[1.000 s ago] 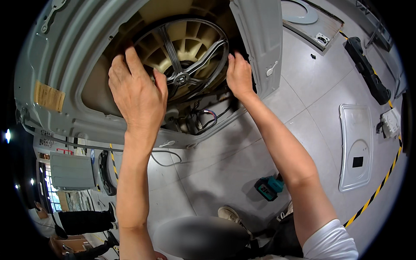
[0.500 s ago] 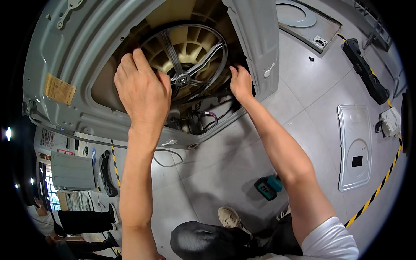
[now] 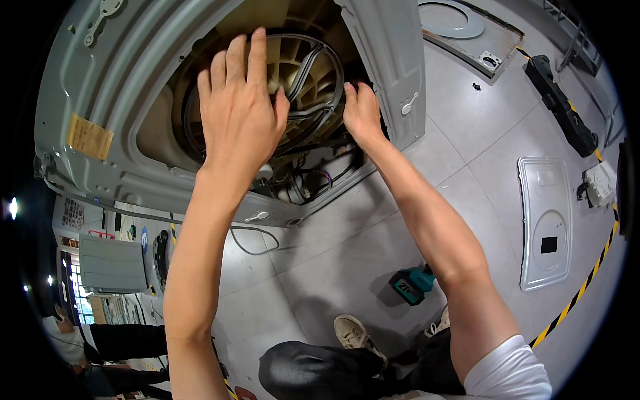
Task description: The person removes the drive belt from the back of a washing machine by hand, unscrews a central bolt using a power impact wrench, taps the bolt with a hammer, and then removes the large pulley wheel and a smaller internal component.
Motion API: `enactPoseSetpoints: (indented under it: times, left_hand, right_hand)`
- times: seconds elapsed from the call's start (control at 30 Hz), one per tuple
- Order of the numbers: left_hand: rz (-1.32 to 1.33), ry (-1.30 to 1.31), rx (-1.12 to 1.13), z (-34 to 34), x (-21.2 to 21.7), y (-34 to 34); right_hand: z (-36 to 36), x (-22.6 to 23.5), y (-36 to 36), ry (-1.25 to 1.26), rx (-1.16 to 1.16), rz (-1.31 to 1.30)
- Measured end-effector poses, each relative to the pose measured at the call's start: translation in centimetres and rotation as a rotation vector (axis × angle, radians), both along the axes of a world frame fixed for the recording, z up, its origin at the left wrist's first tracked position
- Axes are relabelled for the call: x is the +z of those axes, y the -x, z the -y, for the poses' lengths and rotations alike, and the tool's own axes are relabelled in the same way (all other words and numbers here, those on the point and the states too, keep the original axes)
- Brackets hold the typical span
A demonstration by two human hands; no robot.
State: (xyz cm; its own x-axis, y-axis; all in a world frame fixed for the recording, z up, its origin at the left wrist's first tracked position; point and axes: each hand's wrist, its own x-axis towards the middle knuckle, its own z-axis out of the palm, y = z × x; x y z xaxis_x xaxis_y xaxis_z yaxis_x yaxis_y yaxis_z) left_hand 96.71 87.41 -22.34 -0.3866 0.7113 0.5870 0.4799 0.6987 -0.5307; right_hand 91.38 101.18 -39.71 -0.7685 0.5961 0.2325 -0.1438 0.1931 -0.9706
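Observation:
A grey washing machine cabinet (image 3: 157, 67) stands before me with its back opening towards me. Inside, a metal drum pulley (image 3: 305, 71) sits against the cream plastic tub (image 3: 279, 57). My left hand (image 3: 237, 113) is open over the pulley's left side, fingers stretched upward and thumb apart, hiding the hub and part of the rim. By the pulley's right edge, my right hand (image 3: 362, 113) is closed with its thumb up. Its curled fingers are partly hidden, so what they grip cannot be made out. Wires (image 3: 323, 179) run along the bottom of the opening.
On the tiled floor, a teal and black battery tool (image 3: 410, 285) lies near my shoes. To the right are a pale panel (image 3: 547, 227), a black bar-shaped part (image 3: 563, 107) and striped tape (image 3: 573, 307). Another person (image 3: 127, 340) is at lower left. A cable (image 3: 257, 252) loops below the cabinet.
My left hand has moved right and up across the pulley, its fingers straightening. The pulley's spokes sit at a different angle. My right hand has shifted slightly up and left.

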Motion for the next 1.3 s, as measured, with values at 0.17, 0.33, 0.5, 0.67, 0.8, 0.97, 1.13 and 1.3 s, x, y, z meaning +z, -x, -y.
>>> enactPoseSetpoints:
  times: [0.17,0.33,0.5,0.67,0.8,0.97,1.13,1.3]
  left_hand:
    - [-0.068,-0.024,0.073,0.5,-0.3,0.6]
    - [-0.075,-0.069,0.031,0.7,-0.5,0.7]
    - [-0.065,-0.09,0.051,0.4,-0.6,0.6]
    - [-0.082,-0.09,0.028,0.3,-0.6,0.6]
    - [-0.069,-0.035,0.066,0.4,-0.3,0.3]
    - [-0.056,-0.021,0.105,0.6,0.2,0.0]
    - [-0.036,-0.046,0.123,1.4,0.2,-0.2]
    - [-0.046,-0.095,0.172,3.0,-0.1,-0.9]
  right_hand:
    - [0.1,0.0,0.0,-0.038,-0.033,-0.086]
    - [-0.1,-1.1,0.2,-0.048,0.027,-0.101]
    - [-0.2,-3.4,0.3,-0.118,0.017,-0.039]
    - [0.4,-5.0,0.6,-0.13,-0.028,0.013]
    - [0.6,-4.8,0.7,-0.079,-0.076,-0.02]
    - [0.8,-3.9,0.4,0.021,-0.037,-0.02]
    - [0.8,-2.7,0.2,0.066,-0.013,-0.023]
    - [0.7,-0.7,0.1,0.062,0.022,0.027]
